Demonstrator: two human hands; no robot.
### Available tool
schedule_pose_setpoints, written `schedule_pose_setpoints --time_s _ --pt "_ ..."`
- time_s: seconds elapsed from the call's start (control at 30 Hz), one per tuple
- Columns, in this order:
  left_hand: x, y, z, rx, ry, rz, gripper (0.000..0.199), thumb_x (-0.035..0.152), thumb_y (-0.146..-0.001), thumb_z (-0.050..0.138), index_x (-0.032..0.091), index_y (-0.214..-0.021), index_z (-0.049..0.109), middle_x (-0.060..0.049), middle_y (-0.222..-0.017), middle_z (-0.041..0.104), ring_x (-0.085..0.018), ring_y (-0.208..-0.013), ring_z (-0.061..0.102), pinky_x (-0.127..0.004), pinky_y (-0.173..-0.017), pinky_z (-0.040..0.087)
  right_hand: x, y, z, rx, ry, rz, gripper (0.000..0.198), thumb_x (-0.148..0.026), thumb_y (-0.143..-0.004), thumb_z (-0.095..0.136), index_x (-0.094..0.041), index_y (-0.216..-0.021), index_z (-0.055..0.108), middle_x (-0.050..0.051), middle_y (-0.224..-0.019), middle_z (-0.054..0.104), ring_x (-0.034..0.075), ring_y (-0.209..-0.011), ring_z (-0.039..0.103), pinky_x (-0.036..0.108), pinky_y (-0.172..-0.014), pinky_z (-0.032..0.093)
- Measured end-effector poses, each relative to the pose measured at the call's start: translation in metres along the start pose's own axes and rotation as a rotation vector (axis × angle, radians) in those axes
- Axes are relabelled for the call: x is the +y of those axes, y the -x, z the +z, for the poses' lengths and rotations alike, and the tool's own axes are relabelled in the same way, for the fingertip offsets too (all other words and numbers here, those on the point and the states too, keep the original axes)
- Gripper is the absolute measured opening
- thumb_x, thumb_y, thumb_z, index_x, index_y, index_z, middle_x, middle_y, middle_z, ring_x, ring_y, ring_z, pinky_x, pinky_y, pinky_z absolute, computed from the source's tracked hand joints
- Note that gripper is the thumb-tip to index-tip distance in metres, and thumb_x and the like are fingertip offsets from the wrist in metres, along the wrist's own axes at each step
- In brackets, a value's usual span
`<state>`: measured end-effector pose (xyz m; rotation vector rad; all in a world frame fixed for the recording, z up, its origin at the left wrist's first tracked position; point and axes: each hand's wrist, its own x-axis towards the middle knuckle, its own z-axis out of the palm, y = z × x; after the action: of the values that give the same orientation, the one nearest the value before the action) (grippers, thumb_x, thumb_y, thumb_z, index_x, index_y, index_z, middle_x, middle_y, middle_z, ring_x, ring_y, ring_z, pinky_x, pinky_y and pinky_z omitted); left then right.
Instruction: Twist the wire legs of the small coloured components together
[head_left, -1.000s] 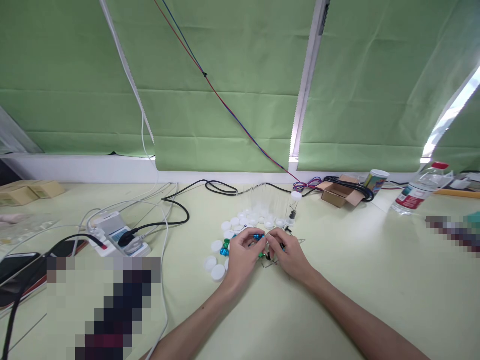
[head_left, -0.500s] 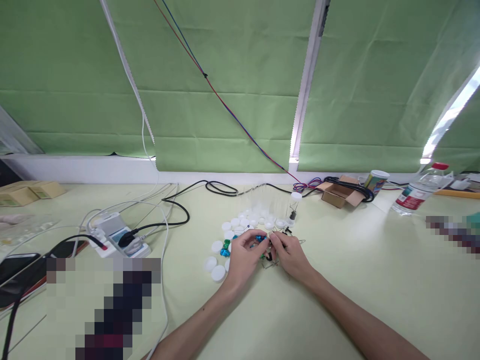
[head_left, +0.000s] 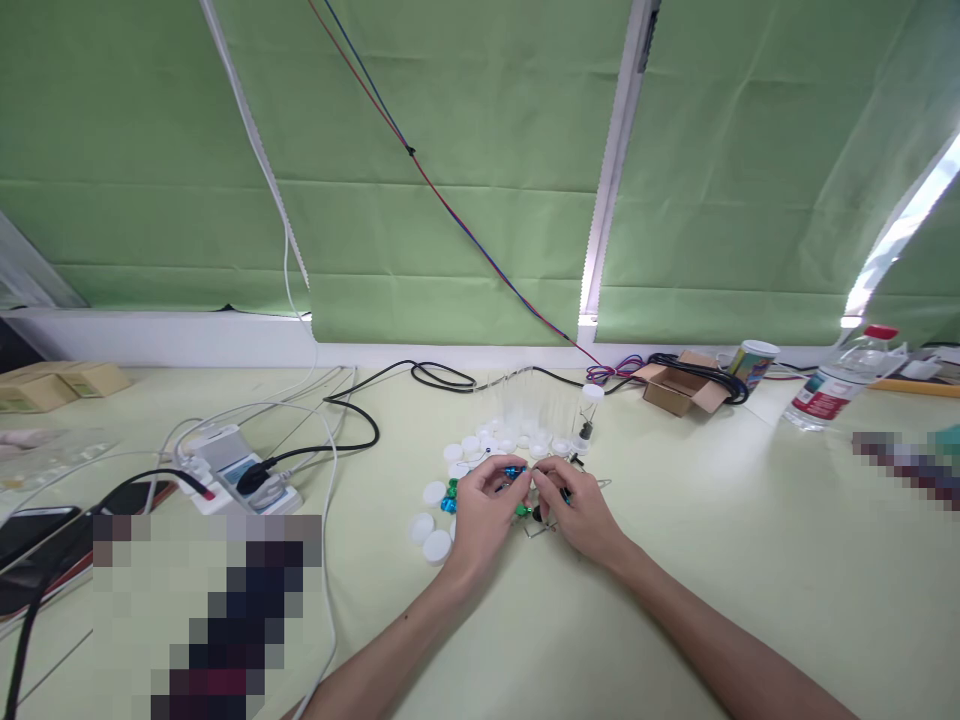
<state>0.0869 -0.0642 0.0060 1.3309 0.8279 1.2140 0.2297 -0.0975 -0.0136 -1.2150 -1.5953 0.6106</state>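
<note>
A small shiny blue piece (head_left: pixel 514 471) is pinched between the thumb and fingers of my left hand (head_left: pixel 484 505). My right hand (head_left: pixel 574 505) meets it fingertip to fingertip, its thumb and forefinger closed; what they hold is too small to make out. Below and between the hands lie a green piece (head_left: pixel 521 510), a black part and a bent metal wire (head_left: pixel 538 532). Left of my left hand are another blue piece (head_left: pixel 448 505) and several white round caps (head_left: pixel 437 547). Behind my hands stand several clear tubes (head_left: pixel 529 405).
A capped clear tube (head_left: pixel 589 415) holding dark parts and wire stands behind my right hand. An open cardboard box (head_left: pixel 679 390), a can (head_left: pixel 752 365) and a plastic bottle (head_left: pixel 836 385) are at the back right. A power strip (head_left: pixel 240 470) with cables lies left.
The fingertips of both hands have shifted slightly, and the blue piece in my left hand shows a little higher. My forearms stay almost in place.
</note>
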Motion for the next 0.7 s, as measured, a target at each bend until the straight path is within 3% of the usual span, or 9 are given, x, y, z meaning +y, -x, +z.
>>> schedule_pose_setpoints --time_s 0.47,0.6,0.7 --pt "-0.0004 0.0014 0.0031 -0.021 -0.016 -0.001 0.017 0.031 -0.07 0.074 0.017 -0.079 0.069 -0.002 -0.073 0.067 -0.013 -0.057 0.061 -0.026 -0.061 0.051 0.0065 -0.0011 0.0004 0.017 0.051 0.011 0.045 -0.044 -0.101 0.035 -0.022 -0.064 0.05 -0.001 -0.056 0.06 0.015 -0.053 0.056 0.026 -0.058 0.044" --pt "0.0 0.0014 0.0027 -0.016 -0.01 -0.006 0.017 0.03 -0.071 0.074 0.017 -0.08 0.068 -0.001 -0.074 0.067 -0.012 -0.056 0.06 -0.025 -0.06 0.049 0.0056 -0.0007 0.0002 0.021 0.047 0.015 0.043 -0.043 -0.101 0.035 -0.022 -0.068 0.052 -0.001 -0.056 0.06 0.016 -0.054 0.056 0.026 -0.059 0.043" --pt "-0.0004 0.0011 0.0017 -0.008 -0.013 -0.009 0.017 0.029 -0.072 0.073 0.018 -0.083 0.067 0.0 -0.073 0.065 -0.012 -0.056 0.06 -0.025 -0.061 0.049 0.0027 -0.0003 0.0 0.015 0.033 0.011 0.033 -0.043 -0.099 0.039 -0.022 -0.081 0.057 -0.002 -0.057 0.06 0.016 -0.054 0.056 0.027 -0.061 0.044"
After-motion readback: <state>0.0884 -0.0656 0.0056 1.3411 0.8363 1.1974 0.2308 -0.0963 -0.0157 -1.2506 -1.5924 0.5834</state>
